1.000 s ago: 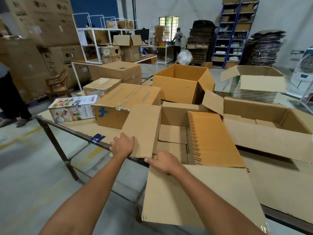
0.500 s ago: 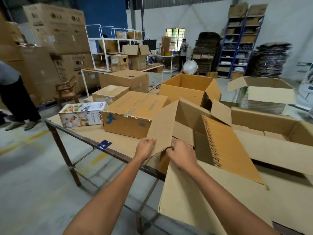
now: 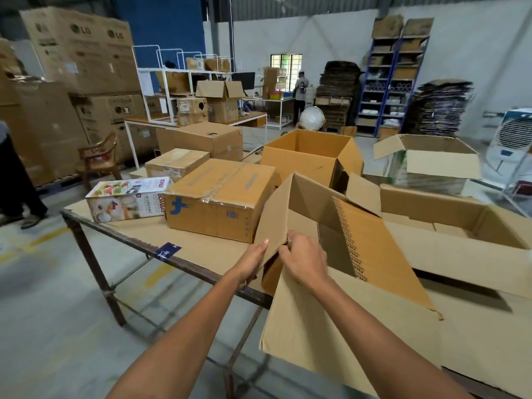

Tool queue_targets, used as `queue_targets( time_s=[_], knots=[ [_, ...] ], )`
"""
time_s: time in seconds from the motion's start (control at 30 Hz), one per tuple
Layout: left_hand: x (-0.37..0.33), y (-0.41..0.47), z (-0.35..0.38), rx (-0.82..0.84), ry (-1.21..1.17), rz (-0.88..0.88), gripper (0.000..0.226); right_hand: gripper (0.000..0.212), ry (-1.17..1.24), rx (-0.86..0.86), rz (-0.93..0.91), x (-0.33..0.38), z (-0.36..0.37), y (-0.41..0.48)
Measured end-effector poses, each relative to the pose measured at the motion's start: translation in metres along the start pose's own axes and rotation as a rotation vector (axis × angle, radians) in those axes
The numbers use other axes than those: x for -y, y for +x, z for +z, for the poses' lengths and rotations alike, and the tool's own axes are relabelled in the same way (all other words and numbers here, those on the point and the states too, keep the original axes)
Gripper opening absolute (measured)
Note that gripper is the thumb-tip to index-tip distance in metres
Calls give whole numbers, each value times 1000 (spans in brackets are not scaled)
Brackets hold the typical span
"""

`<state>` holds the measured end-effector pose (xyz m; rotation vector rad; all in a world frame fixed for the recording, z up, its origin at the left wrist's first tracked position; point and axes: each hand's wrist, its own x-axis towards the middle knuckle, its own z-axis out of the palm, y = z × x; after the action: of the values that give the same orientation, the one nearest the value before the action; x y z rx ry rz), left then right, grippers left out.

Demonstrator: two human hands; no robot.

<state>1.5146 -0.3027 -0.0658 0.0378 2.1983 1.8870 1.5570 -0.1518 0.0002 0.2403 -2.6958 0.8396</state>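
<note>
A large open cardboard box (image 3: pixel 345 321) stands at the near edge of the table (image 3: pixel 201 251), with its flaps spread out. Its left flap (image 3: pixel 276 214) is raised on a slant. My left hand (image 3: pixel 254 259) holds that flap's lower edge from the outside, fingers along the cardboard. My right hand (image 3: pixel 303 259) grips the same corner from the inside, fingers curled over the edge. The right flap (image 3: pixel 371 249), printed with dark lettering along one edge, lies folded outward.
A taped brown box with a blue logo (image 3: pixel 218 200) and a white appliance carton (image 3: pixel 126 198) sit left of my hands. Open boxes (image 3: pixel 311 156) (image 3: pixel 460 234) stand behind and to the right. A person's legs (image 3: pixel 17 185) are at far left. Shelving (image 3: pixel 391 82) lines the back wall.
The left flap, lying flat a second ago, has been lifted to a steep slant. Both hands came together at its near corner. My view has risen and drawn back a little.
</note>
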Motion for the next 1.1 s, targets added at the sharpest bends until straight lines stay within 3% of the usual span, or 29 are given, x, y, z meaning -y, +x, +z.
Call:
queue_targets(
  time_s=[0.1, 0.23, 0.3, 0.43, 0.57, 0.7, 0.8, 0.87, 0.97, 1.03, 1.1],
  knots=[
    [6, 0, -5, 63, -40, -90, 60, 28, -20, 89, 9, 0, 12, 0],
    [-2, -1, -9, 32, 98, -250, 83, 32, 59, 442, -30, -5, 38, -9],
    [-9, -2, -1, -19, 136, -301, 84, 28, 8, 534, -34, -11, 49, -18],
    [3, -1, 15, -121, 287, -199, 42, 21, -28, 471, -27, -23, 56, -22],
    [6, 4, 14, -248, 653, -129, 39, 25, -61, 280, 11, -40, 39, -19],
    [-6, 16, -8, -307, 795, -148, 36, 24, -227, 52, 74, -73, 8, -16],
    [-12, 18, -1, -351, 1058, -168, 35, 28, -351, 21, 255, -97, -12, -17],
    [-17, 20, 20, -420, 1199, 11, 36, 39, -384, 41, 441, -112, -21, -17],
    [-26, 22, 65, -351, 1017, 261, 40, 39, -323, 57, 614, -134, -33, -21],
    [-34, 24, 92, -281, 748, 173, 42, 39, -278, 75, 617, -148, -34, -26],
    [-36, 29, 112, -217, 432, -21, 31, 37, -258, 69, 597, -157, -35, -30]
  ],
)
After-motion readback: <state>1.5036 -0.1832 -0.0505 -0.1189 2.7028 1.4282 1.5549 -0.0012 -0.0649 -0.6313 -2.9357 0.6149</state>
